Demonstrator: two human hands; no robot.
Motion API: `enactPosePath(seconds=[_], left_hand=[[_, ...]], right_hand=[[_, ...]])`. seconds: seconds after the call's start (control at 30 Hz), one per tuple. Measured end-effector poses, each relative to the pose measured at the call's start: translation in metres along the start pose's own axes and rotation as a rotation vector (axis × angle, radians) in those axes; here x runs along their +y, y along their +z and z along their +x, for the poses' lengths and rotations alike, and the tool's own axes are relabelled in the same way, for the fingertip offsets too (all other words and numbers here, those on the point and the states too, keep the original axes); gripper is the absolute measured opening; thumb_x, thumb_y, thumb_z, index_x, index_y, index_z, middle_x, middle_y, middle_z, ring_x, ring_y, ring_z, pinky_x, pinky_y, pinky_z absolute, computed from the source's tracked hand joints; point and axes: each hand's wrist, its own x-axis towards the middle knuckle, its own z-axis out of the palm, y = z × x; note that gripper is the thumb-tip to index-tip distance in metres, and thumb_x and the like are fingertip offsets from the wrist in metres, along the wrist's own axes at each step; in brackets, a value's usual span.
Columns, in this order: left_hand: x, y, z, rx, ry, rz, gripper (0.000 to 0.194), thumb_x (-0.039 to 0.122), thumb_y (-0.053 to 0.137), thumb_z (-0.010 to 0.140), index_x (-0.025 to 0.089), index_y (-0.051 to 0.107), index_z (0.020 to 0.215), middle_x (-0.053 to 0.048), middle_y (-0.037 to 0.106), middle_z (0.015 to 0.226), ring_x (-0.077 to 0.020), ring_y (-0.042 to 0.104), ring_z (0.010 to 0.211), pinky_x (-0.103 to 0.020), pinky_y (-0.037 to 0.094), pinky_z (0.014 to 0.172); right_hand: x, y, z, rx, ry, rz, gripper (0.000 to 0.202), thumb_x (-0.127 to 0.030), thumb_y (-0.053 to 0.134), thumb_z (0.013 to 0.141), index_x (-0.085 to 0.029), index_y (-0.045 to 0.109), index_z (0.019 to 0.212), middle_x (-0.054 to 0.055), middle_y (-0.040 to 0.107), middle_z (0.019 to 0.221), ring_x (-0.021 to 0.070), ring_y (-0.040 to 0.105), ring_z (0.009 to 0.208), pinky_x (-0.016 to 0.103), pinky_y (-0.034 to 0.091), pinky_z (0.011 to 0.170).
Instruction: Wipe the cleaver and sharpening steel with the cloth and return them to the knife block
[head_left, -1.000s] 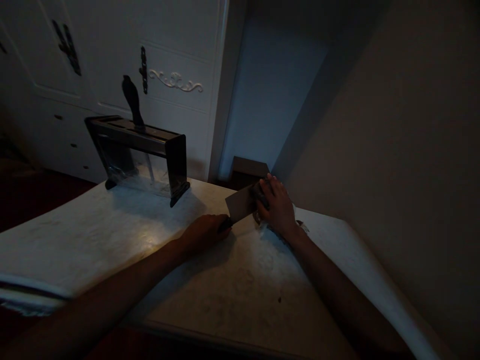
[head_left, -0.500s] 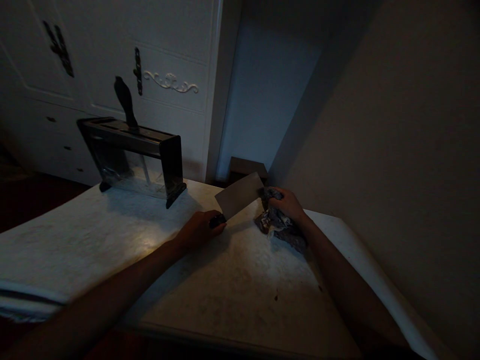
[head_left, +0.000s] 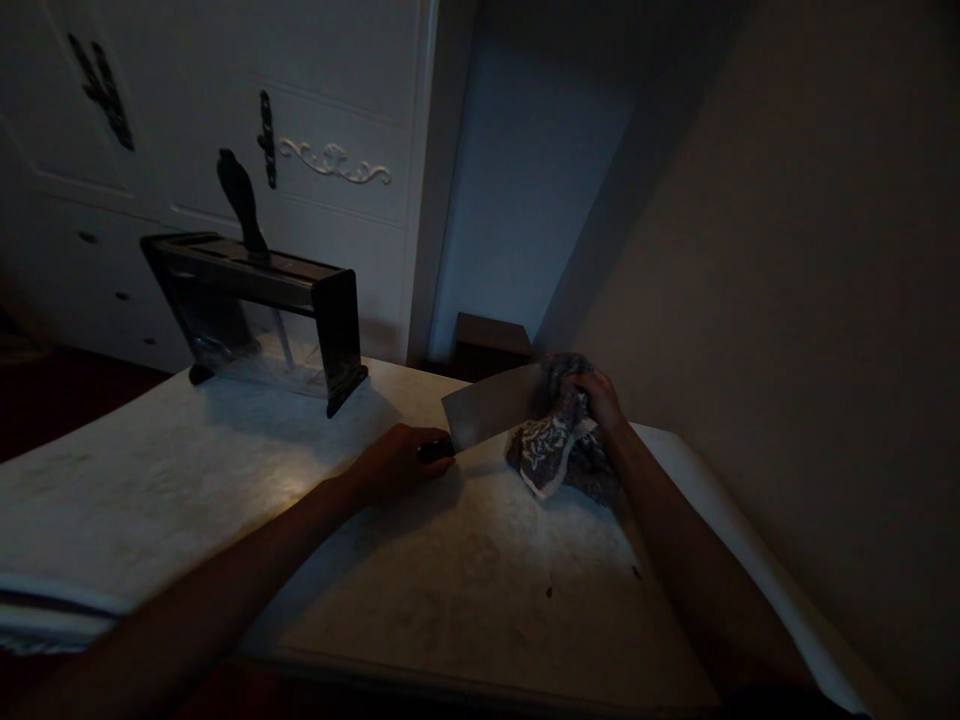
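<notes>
My left hand (head_left: 401, 462) is closed round the black handle of a cleaver, low over the pale tabletop (head_left: 457, 590). The broad grey blade of the cleaver (head_left: 491, 405) points to the right, and its far end meets a crumpled grey cloth (head_left: 551, 450) with a white pattern. Fingers of my right hand (head_left: 600, 397) grip the upper part of this cloth, whose lower folds hang down to the tabletop. The cloth hides the blade's far end.
A black knife block (head_left: 247, 270) with clear sides stands at the back left, a black handle (head_left: 241, 200) sticking up from it. Behind are white cabinets (head_left: 337, 240) and a dark box (head_left: 491, 338). A wall runs along the right. Small dark specks lie near the front.
My right hand has moved a little to the right with the cloth, which now spreads wider and covers the blade's end. The blade lies at a flatter angle.
</notes>
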Motion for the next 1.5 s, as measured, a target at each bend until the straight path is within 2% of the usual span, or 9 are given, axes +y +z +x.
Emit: enactPosePath(seconds=[0.13,0.2,0.47,0.63,0.8,0.97,1.2,1.37,1.5], left_hand=[[-0.001,0.000,0.000,-0.022,-0.006,0.000,0.031,0.040,0.058,0.084,0.018,0.072,0.101,-0.004,0.074,0.084,-0.0162,0.068,0.071,-0.024,0.044,0.064],[-0.002,0.001,0.000,-0.011,-0.020,-0.003,0.032,0.041,0.058,0.083,0.018,0.072,0.102,-0.004,0.074,0.086,-0.0170,0.068,0.073,-0.024,0.045,0.066],[0.000,0.001,0.001,0.048,-0.066,-0.066,0.030,0.039,0.060,0.082,0.016,0.071,0.096,-0.005,0.074,0.087,-0.0173,0.067,0.075,-0.026,0.048,0.070],[-0.004,0.002,0.001,0.090,-0.067,-0.088,0.029,0.040,0.062,0.081,0.015,0.071,0.094,-0.005,0.073,0.087,-0.0172,0.067,0.076,-0.026,0.048,0.070],[-0.006,0.005,0.002,0.152,-0.052,-0.108,0.028,0.041,0.061,0.082,0.016,0.070,0.091,-0.005,0.073,0.088,-0.0172,0.067,0.077,-0.026,0.048,0.069],[-0.001,0.005,0.000,0.175,-0.060,-0.126,0.028,0.040,0.059,0.084,0.015,0.069,0.092,-0.005,0.073,0.086,-0.0165,0.067,0.075,-0.025,0.049,0.069],[-0.002,0.008,-0.001,0.205,-0.045,-0.068,0.032,0.044,0.057,0.085,0.014,0.068,0.091,-0.005,0.072,0.083,-0.0166,0.065,0.072,-0.025,0.046,0.064],[0.002,0.010,-0.001,0.198,-0.042,-0.112,0.034,0.044,0.055,0.086,0.014,0.068,0.092,-0.005,0.072,0.086,-0.0167,0.065,0.074,-0.025,0.047,0.067],[0.004,0.009,-0.001,0.231,-0.038,-0.096,0.033,0.044,0.056,0.084,0.015,0.068,0.096,-0.005,0.073,0.087,-0.0162,0.064,0.073,-0.025,0.048,0.068]], right_hand=[[-0.007,0.010,-0.008,-0.135,-0.004,0.082,0.034,-0.035,0.070,0.058,-0.023,0.071,0.090,0.002,0.074,0.089,0.0255,0.067,0.087,0.035,0.053,0.076],[-0.006,0.012,-0.009,-0.138,-0.006,0.080,0.033,-0.036,0.070,0.059,-0.023,0.071,0.089,0.002,0.074,0.090,0.0260,0.067,0.089,0.035,0.052,0.079],[0.010,0.012,-0.005,-0.067,0.046,0.058,0.033,-0.037,0.072,0.052,-0.022,0.068,0.082,-0.001,0.069,0.071,0.0217,0.063,0.073,0.032,0.050,0.068],[0.012,0.011,-0.005,-0.045,0.117,0.023,0.026,-0.040,0.071,0.052,-0.023,0.061,0.070,-0.004,0.062,0.058,0.0170,0.055,0.055,0.029,0.045,0.053],[0.010,0.016,-0.012,-0.062,0.183,0.063,0.027,-0.041,0.072,0.054,-0.022,0.060,0.069,-0.004,0.060,0.056,0.0148,0.053,0.049,0.027,0.045,0.049],[0.007,0.036,-0.025,-0.090,0.274,0.175,0.033,-0.049,0.072,0.058,-0.023,0.059,0.073,-0.002,0.064,0.061,0.0191,0.061,0.056,0.033,0.053,0.058],[-0.002,0.075,-0.047,-0.128,0.325,0.339,0.042,-0.056,0.073,0.060,-0.024,0.061,0.084,0.003,0.073,0.079,0.0281,0.070,0.083,0.040,0.058,0.070],[-0.010,0.095,-0.065,-0.127,0.344,0.409,0.042,-0.048,0.080,0.057,-0.025,0.062,0.087,0.002,0.074,0.080,0.0289,0.071,0.082,0.040,0.060,0.069],[-0.014,0.105,-0.077,-0.135,0.351,0.416,0.041,-0.042,0.085,0.053,-0.025,0.063,0.082,0.000,0.073,0.076,0.0269,0.070,0.075,0.039,0.060,0.070]])
